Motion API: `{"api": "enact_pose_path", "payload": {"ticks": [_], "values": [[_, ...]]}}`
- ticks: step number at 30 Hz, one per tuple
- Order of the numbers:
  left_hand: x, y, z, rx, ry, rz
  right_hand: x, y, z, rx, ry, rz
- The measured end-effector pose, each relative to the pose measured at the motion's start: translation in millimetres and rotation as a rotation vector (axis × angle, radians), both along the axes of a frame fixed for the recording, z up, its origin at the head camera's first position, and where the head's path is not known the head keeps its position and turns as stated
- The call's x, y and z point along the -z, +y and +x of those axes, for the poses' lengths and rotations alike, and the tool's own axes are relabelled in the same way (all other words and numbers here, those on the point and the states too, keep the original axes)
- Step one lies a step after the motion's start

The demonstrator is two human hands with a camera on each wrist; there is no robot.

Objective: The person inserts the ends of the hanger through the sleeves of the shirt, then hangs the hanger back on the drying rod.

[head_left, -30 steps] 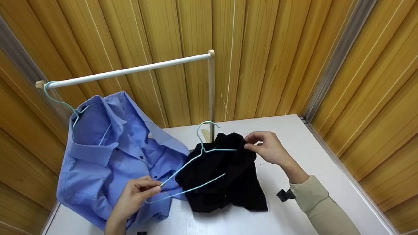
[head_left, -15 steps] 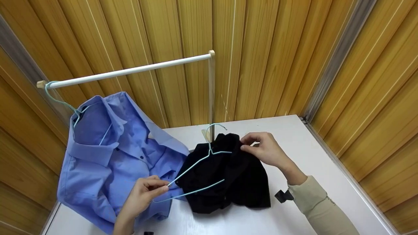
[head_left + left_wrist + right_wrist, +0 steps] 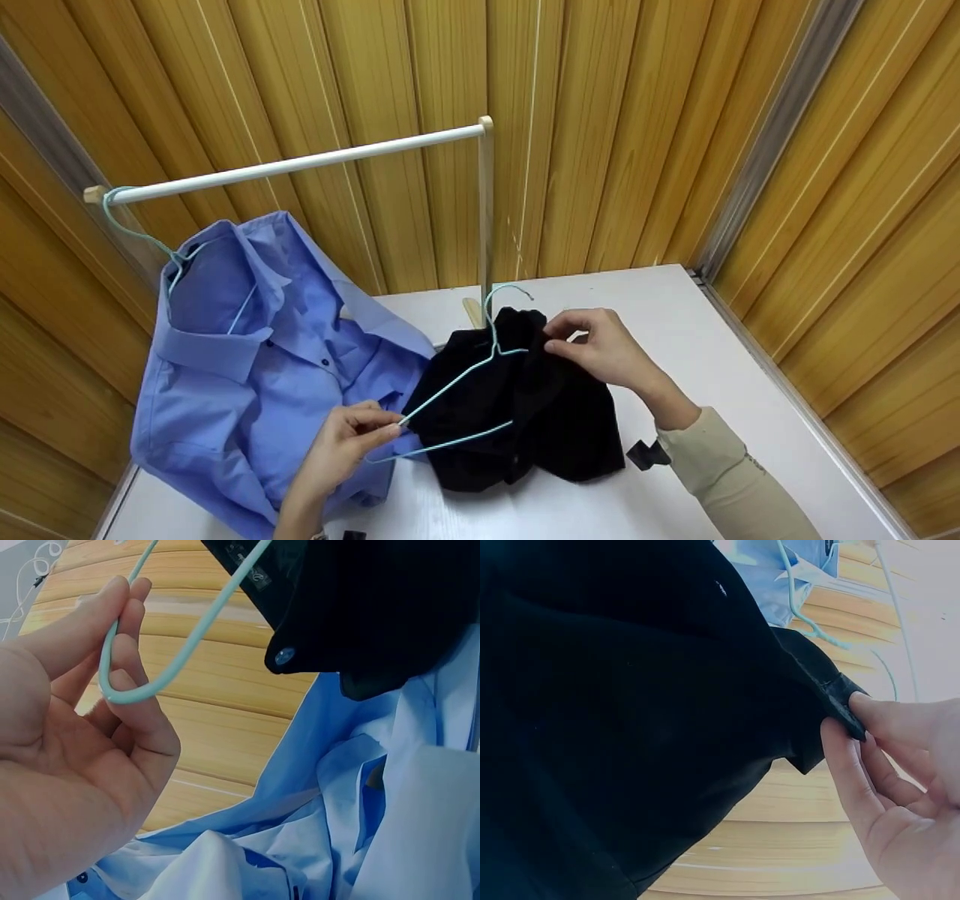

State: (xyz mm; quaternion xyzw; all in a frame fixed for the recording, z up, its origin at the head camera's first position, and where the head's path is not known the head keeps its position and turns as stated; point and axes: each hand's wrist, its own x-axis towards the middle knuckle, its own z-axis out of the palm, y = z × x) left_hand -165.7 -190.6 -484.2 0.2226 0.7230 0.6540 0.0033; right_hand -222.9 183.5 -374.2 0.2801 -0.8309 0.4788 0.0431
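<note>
My left hand pinches the left end of a light green wire hanger. The hanger's right end goes inside a black shirt, hidden by the cloth, while its hook stands up above the collar. With thumb and fingers my right hand pinches the shirt's edge near the collar. That pinched black edge shows close up in the right wrist view. In the left wrist view the hanger's rounded end passes between thumb and fingers, and a button shows on the black cloth.
A blue shirt hangs on another green hanger from the left end of a white rail. The rail's right post stands just behind the black shirt. Wood-look panels rise around the white table.
My left hand has moved right, sliding the hanger further into the black shirt. The hook has shifted right too. My right hand has drawn the shirt's edge slightly left.
</note>
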Motion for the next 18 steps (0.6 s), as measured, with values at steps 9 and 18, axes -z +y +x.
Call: {"api": "enact_pose_path", "payload": {"ticks": [9, 18], "values": [[3.0, 9.6, -5.1, -0.008, 0.007, 0.005, 29.2, 3.7, -16.8, -0.038, 0.008, -0.020], [5.8, 16.5, -8.6, 0.007, -0.003, 0.008, 29.5, -2.4, -12.6, -0.079, 0.026, -0.048]]}}
